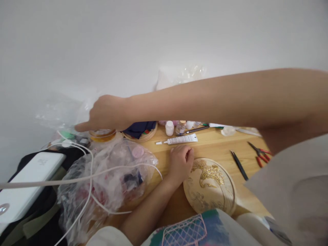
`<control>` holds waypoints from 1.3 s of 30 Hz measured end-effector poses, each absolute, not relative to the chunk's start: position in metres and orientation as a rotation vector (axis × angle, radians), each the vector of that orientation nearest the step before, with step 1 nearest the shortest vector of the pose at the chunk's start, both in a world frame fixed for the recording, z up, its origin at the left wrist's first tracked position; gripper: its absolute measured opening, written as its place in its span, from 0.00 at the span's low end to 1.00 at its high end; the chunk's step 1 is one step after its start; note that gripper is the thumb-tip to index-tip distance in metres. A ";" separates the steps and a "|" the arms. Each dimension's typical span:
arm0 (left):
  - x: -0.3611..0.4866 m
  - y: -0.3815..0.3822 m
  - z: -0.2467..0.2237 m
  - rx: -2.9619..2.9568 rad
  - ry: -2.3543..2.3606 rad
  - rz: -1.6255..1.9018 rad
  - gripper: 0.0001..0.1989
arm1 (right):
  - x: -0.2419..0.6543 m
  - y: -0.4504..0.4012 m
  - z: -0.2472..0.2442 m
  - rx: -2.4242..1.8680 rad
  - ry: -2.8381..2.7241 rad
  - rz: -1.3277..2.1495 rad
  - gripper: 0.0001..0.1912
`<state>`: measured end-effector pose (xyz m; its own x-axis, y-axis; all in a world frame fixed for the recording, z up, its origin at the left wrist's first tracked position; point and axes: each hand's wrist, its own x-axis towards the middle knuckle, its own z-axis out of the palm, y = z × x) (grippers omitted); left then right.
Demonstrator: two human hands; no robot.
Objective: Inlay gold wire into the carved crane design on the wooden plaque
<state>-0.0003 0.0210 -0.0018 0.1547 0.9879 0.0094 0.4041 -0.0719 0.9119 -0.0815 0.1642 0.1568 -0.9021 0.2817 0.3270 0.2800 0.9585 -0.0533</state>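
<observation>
Fingers curl on the left hand; beside them lies the hoop; its gold bird looks nearly done, grey flowers look unfilled; well left of them, the right hand pokes one finger out; I can't tell if either grips anything.

A plain, smooth wall in pale grey-white rises beyond the far edge of the table and spans the whole width. It is brightest just above the middle of that far edge and turns to a duller grey higher up and towards the left. The table has a light, yellowish wooden top with streaky grain. The light is soft; the wood looks darker by the near edge, with a paler patch towards the near right corner.
</observation>
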 end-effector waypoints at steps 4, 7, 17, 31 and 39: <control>-0.002 0.024 -0.003 1.384 1.299 0.986 0.11 | -0.009 0.148 0.173 -0.124 -3.117 -0.830 0.30; -0.007 0.031 -0.003 1.136 1.186 1.077 0.15 | 0.040 0.138 0.176 -0.202 -3.124 -0.694 0.26; -0.032 0.046 0.015 0.478 0.704 0.901 0.32 | 0.148 0.084 0.129 -0.734 -2.706 0.193 0.31; -0.027 0.039 0.008 0.380 0.674 0.780 0.18 | 0.157 0.039 0.081 -0.983 -2.540 0.268 0.29; -0.027 0.040 0.006 0.397 0.678 0.835 0.09 | 0.153 0.041 0.093 -0.893 -2.609 0.115 0.15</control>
